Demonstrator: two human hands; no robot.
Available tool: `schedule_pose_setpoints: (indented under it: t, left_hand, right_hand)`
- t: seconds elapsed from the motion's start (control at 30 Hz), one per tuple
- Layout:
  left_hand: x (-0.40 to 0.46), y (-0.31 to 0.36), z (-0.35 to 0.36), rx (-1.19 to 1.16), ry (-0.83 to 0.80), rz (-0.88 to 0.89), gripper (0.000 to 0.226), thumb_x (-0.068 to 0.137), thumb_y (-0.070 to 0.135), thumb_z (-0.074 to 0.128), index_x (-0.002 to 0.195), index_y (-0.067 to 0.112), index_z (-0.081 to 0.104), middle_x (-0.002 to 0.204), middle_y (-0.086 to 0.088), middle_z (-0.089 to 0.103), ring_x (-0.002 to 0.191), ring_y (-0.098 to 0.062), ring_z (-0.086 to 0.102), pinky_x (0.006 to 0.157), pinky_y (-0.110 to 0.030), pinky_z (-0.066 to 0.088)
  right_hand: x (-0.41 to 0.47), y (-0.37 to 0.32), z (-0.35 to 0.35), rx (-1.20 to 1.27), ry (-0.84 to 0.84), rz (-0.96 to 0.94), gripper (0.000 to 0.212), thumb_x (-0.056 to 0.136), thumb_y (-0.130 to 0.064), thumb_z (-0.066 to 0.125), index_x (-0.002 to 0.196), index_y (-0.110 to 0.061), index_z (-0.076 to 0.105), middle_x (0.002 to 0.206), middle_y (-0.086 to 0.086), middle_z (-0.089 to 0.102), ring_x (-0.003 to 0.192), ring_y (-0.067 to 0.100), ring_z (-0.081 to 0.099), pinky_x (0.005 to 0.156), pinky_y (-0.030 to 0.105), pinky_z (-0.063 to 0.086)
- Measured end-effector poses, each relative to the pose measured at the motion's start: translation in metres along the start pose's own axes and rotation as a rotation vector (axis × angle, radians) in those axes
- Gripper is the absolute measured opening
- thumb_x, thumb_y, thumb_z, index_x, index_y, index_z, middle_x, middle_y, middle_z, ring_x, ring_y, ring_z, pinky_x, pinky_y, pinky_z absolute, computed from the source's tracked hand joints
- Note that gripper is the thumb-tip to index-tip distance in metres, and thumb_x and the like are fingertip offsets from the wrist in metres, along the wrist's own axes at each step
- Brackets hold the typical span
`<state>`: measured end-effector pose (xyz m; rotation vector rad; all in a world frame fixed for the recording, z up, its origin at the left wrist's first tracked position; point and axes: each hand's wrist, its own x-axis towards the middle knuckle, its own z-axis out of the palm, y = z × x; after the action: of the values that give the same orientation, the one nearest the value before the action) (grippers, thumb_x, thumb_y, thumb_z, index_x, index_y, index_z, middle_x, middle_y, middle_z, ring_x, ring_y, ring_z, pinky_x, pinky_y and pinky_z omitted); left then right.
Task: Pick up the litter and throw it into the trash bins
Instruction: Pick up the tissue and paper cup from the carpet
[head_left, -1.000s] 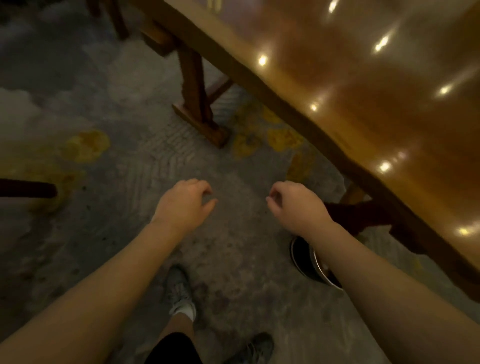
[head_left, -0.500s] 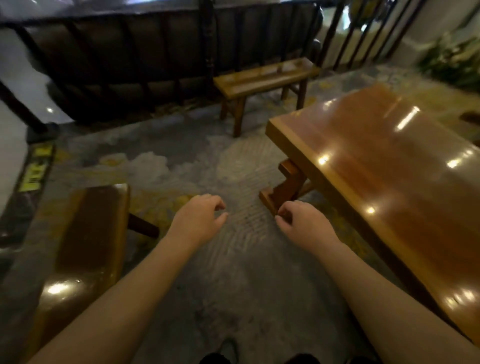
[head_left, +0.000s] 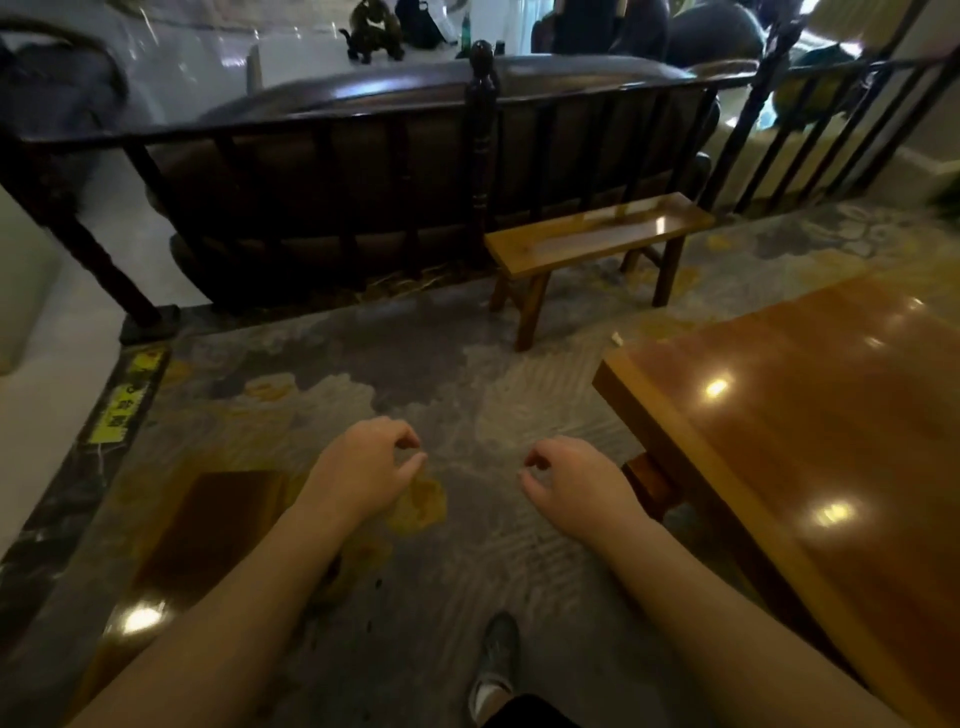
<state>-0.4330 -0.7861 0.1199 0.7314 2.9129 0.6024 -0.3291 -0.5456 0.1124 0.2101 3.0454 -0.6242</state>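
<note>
White scrap (head_left: 617, 339), perhaps litter, beside table (head_left: 810, 415), hands empty

Patterned grey-and-yellow carpet (head_left: 415, 374) covered the floor. A glossy wooden table (head_left: 810, 415) stood right; a bench (head_left: 597, 234) stood before the dark railing (head_left: 337, 171).

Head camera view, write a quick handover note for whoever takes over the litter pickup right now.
Left hand: loosely curled, holding nothing.
Right hand: loosely curled, holding nothing.
Litter: a small white scrap lies on the carpet, between the small bench and the table corner.
Trash bins: none in view.
Done: cannot tell.
Left: walk forward, pick up the scrap, find a bin.
</note>
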Motion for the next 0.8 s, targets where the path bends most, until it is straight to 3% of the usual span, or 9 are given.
schedule_pose_setpoints:
  t: [0.1, 0.3, 0.5, 0.53, 0.7, 0.8]
  left_hand:
    - [0.075, 0.003, 0.005, 0.015, -0.001, 0.015, 0.018, 0.086, 0.045, 0.065, 0.098, 0.032, 0.067, 0.096, 0.013, 0.064, 0.091, -0.007, 0.058, 0.072, -0.025, 0.048]
    - [0.222, 0.02, 0.018, 0.052, -0.025, 0.115, 0.02, 0.086, 0.046, 0.062, 0.099, 0.03, 0.066, 0.095, 0.01, 0.063, 0.091, -0.012, 0.058, 0.074, -0.032, 0.052]
    - [0.345, 0.025, 0.042, 0.04, -0.102, 0.209, 0.017, 0.084, 0.051, 0.061, 0.095, 0.038, 0.061, 0.086, 0.018, 0.053, 0.081, -0.004, 0.051, 0.06, -0.023, 0.041]
    - [0.417, 0.018, 0.064, 0.032, -0.147, 0.265, 0.018, 0.084, 0.051, 0.061, 0.096, 0.038, 0.06, 0.086, 0.018, 0.052, 0.081, -0.004, 0.05, 0.061, -0.024, 0.043]
    - [0.535, 0.018, 0.088, 0.041, -0.222, 0.427, 0.022, 0.086, 0.049, 0.057, 0.1, 0.033, 0.061, 0.093, 0.011, 0.057, 0.086, -0.011, 0.054, 0.069, -0.033, 0.051]
    - [0.619, 0.029, 0.098, 0.062, -0.289, 0.521, 0.018, 0.087, 0.049, 0.056, 0.098, 0.036, 0.059, 0.092, 0.013, 0.054, 0.083, -0.008, 0.05, 0.066, -0.03, 0.046]
  right_hand:
    - [0.064, 0.023, -0.016, -0.002, 0.01, 0.027, 0.027, 0.092, -0.044, 0.057, 0.108, -0.025, 0.066, 0.102, -0.008, 0.064, 0.096, 0.01, 0.058, 0.082, 0.032, 0.054]
    - [0.186, 0.07, -0.052, -0.05, 0.004, 0.083, 0.027, 0.091, -0.045, 0.057, 0.108, -0.025, 0.065, 0.101, -0.007, 0.064, 0.095, 0.013, 0.058, 0.079, 0.03, 0.052]
    - [0.28, 0.111, -0.068, -0.081, -0.024, 0.164, 0.026, 0.089, -0.045, 0.056, 0.103, -0.025, 0.065, 0.098, -0.006, 0.063, 0.096, 0.015, 0.057, 0.077, 0.032, 0.051]
    - [0.336, 0.14, -0.06, -0.08, -0.012, 0.228, 0.026, 0.089, -0.045, 0.056, 0.103, -0.024, 0.065, 0.099, -0.005, 0.063, 0.096, 0.016, 0.057, 0.078, 0.033, 0.051]
    - [0.416, 0.176, -0.068, -0.068, -0.001, 0.362, 0.026, 0.09, -0.042, 0.054, 0.103, -0.022, 0.065, 0.099, -0.003, 0.064, 0.096, 0.018, 0.058, 0.078, 0.036, 0.051]
    - [0.467, 0.198, -0.083, -0.046, 0.009, 0.501, 0.027, 0.09, -0.041, 0.055, 0.103, -0.021, 0.066, 0.101, -0.001, 0.065, 0.098, 0.02, 0.058, 0.078, 0.034, 0.05]
